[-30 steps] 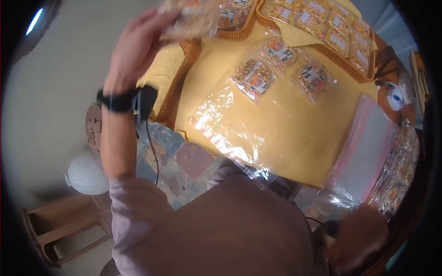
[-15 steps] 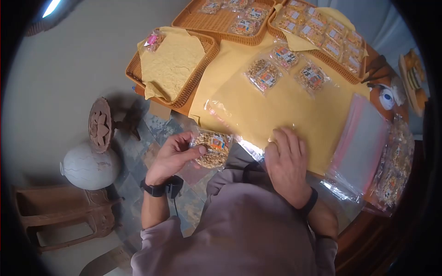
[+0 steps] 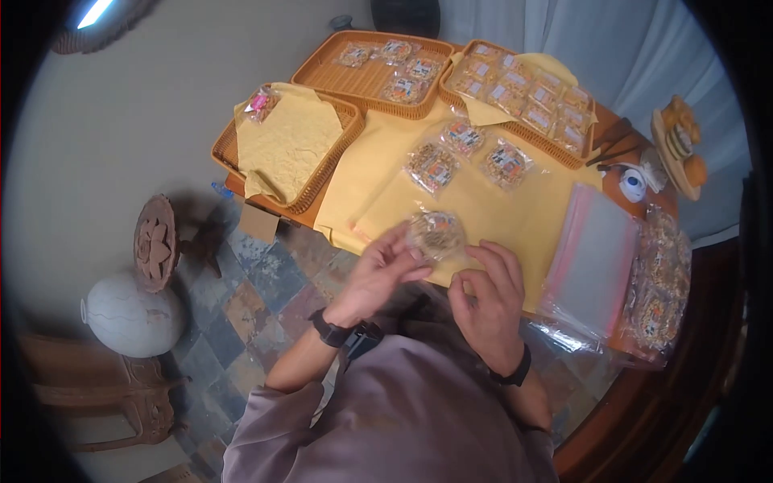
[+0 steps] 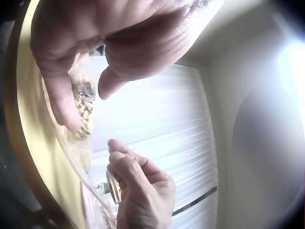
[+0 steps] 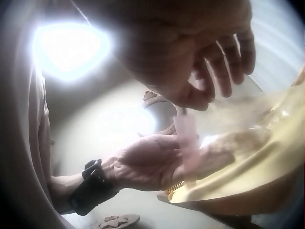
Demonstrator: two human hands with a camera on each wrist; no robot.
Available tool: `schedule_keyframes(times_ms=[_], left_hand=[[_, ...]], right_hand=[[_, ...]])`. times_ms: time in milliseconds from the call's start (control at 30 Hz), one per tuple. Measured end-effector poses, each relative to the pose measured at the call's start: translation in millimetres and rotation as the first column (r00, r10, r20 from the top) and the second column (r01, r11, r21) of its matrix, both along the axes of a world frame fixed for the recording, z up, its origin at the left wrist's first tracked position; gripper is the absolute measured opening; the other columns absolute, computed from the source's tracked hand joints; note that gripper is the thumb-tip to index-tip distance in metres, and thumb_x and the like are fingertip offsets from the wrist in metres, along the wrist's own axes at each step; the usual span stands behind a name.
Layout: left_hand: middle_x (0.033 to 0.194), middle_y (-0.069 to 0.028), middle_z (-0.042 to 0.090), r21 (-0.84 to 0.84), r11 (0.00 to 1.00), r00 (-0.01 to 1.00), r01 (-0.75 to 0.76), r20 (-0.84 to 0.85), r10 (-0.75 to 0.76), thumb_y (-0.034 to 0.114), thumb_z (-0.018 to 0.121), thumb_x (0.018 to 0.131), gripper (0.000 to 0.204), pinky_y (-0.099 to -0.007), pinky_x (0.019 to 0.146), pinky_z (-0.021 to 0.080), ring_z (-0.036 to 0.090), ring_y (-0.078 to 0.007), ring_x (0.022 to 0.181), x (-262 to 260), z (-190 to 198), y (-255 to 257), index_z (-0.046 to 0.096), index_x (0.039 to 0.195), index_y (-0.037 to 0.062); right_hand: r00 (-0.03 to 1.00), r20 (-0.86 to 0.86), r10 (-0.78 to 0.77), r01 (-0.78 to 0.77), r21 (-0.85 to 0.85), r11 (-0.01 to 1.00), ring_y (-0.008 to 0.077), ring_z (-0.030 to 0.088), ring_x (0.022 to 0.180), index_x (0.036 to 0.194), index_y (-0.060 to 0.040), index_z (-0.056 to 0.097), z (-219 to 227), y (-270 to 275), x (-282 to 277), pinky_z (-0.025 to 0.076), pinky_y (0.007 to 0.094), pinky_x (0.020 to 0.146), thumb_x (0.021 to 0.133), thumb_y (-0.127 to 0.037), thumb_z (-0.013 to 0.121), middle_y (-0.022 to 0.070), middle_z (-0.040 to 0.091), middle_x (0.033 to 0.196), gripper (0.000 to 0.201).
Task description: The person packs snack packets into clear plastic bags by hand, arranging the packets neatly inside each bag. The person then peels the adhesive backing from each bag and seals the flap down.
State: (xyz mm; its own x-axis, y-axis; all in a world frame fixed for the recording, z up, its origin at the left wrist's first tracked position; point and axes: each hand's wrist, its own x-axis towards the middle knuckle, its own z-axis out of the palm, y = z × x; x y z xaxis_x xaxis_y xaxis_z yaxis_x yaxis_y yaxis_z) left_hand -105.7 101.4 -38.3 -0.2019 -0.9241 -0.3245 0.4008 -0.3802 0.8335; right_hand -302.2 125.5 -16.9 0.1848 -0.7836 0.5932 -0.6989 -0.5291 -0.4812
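Note:
My left hand (image 3: 377, 270) grips a clear-wrapped round snack packet (image 3: 439, 233) with a clumpy, grainy cake inside, low over the front of the table. In the left wrist view the packet (image 4: 85, 112) shows between finger and thumb. A large clear bag's pink edge strip (image 5: 187, 133) crosses in front of the left fingers in the right wrist view. Beside them, my right hand (image 3: 493, 302) has thumb and fingertips together at the bag's film. Three similar packets (image 3: 505, 163) lie farther back on the yellow cloth (image 3: 354, 177).
Wicker trays stand along the back: a cloth-lined one (image 3: 310, 189) at left, one with several packets (image 3: 326, 72), and a filled one (image 3: 592, 133). A stack of clear bags with pink edges (image 3: 592, 258) lies at right, beside bagged packets (image 3: 656, 282). A white round pot (image 3: 135, 314) sits left.
My left hand took the packet from the back left to the table's front, then rightward over the clear bag. The right hand came in from the far right and now meets it there.

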Motion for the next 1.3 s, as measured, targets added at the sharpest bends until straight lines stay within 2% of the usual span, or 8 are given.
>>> schedule_keyframes(times_ms=[167, 600, 667, 900, 1000, 1067, 1167, 1300], left_hand=[[0.143, -0.0171, 0.058, 0.047, 0.973, 0.974, 0.228, -0.003, -0.228, -0.002, 0.057, 0.102, 0.057, -0.0323, 0.098, 0.058, 0.064, -0.0229, 0.121, -16, -17, -4, 0.035, 0.154, -0.004], [0.164, -0.0199, 0.032, -0.062, 0.992, 0.863, 0.109, -0.49, -0.125, -0.01, 0.048, 0.1, 0.064, -0.0397, 0.115, 0.047, 0.037, -0.0366, 0.15, -67, -45, -13, 0.027, 0.159, 0.0001], [0.16, -0.0198, 0.04, -0.031, 0.992, 0.975, 0.119, -0.184, -0.123, -0.007, 0.054, 0.1, 0.058, -0.0396, 0.113, 0.049, 0.045, -0.0347, 0.145, -59, -33, -5, 0.037, 0.155, -0.0004], [0.123, -0.0173, 0.071, 0.103, 0.982, 0.987, 0.157, 0.014, -0.159, -0.003, 0.06, 0.099, 0.03, -0.0371, 0.091, 0.061, 0.073, -0.0297, 0.108, 36, -16, 47, 0.066, 0.128, -0.0019], [0.121, -0.0161, 0.073, 0.166, 0.946, 0.91, 0.277, 0.27, -0.314, 0.005, 0.06, 0.101, 0.024, -0.035, 0.083, 0.06, 0.074, -0.0279, 0.1, 63, -43, 63, 0.068, 0.122, -0.0049], [0.121, -0.0173, 0.073, 0.183, 0.931, 0.512, 0.317, 0.793, -0.33, 0.024, 0.068, 0.1, 0.038, -0.0375, 0.089, 0.057, 0.072, -0.0285, 0.106, 77, -76, 67, 0.068, 0.121, -0.0074], [0.12, -0.0177, 0.072, 0.139, 0.975, 0.459, 0.174, 0.864, -0.205, 0.041, 0.07, 0.097, 0.056, -0.0375, 0.097, 0.053, 0.068, -0.0281, 0.112, 92, -173, 90, 0.067, 0.124, -0.008], [0.13, -0.0113, 0.068, 0.361, 0.932, 0.88, 0.014, 0.439, -0.183, 0.041, 0.068, 0.098, 0.055, -0.0335, 0.105, 0.045, 0.06, -0.0218, 0.12, 108, -210, 116, 0.066, 0.13, -0.0035]], right_hand=[[0.999, 0.046, 0.017, -0.018, 0.025, 1.0, 0.0346, 0.061, 0.115, 0.086, -0.0012, 0.066, -7, 2, -2, 0.05, 0.0464, 0.093, 0.076, -0.001, 0.074, 0.0133, 0.066, 0.116, 0.012], [0.977, 0.188, 0.102, -0.114, 0.05, 0.992, 0.0338, 0.062, 0.113, 0.09, 0.0, 0.068, -23, 3, -8, 0.051, 0.0449, 0.093, 0.076, -0.001, 0.077, 0.014, 0.067, 0.116, 0.017], [0.971, 0.217, 0.1, -0.115, 0.057, 0.992, 0.0342, 0.063, 0.112, 0.092, 0.0002, 0.068, -26, 12, -18, 0.052, 0.0449, 0.092, 0.076, -0.001, 0.077, 0.0142, 0.067, 0.116, 0.018], [0.994, 0.106, -0.005, -0.007, 0.118, 0.993, 0.0384, 0.064, 0.109, 0.11, 0.0016, 0.066, -51, 52, -62, 0.053, 0.0466, 0.091, 0.08, 0.001, 0.075, 0.0165, 0.066, 0.119, 0.032], [1.0, 0.025, 0.002, -0.004, 0.055, 0.998, 0.0416, 0.061, 0.117, 0.114, 0.0017, 0.064, -52, 40, -51, 0.051, 0.0496, 0.096, 0.081, 0.0, 0.074, 0.0195, 0.063, 0.126, 0.034], [0.998, -0.017, 0.059, -0.057, 0.09, 0.994, 0.0468, 0.053, 0.13, 0.125, 0.0018, 0.059, -63, 31, -45, 0.045, 0.0552, 0.105, 0.085, -0.005, 0.073, 0.0236, 0.056, 0.138, 0.042], [0.987, -0.16, 0.006, -0.002, 0.022, 1.0, 0.0539, 0.033, 0.146, 0.144, 0.0012, 0.044, -72, 12, -37, 0.033, 0.0619, 0.115, 0.093, -0.023, 0.071, 0.028, 0.038, 0.157, 0.063], [0.984, -0.179, -0.011, 0.024, 0.071, 0.997, 0.0554, 0.027, 0.148, 0.147, -0.0007, 0.042, -70, 9, -32, 0.028, 0.064, 0.117, 0.1, -0.038, 0.06, 0.0281, 0.035, 0.16, 0.062]])
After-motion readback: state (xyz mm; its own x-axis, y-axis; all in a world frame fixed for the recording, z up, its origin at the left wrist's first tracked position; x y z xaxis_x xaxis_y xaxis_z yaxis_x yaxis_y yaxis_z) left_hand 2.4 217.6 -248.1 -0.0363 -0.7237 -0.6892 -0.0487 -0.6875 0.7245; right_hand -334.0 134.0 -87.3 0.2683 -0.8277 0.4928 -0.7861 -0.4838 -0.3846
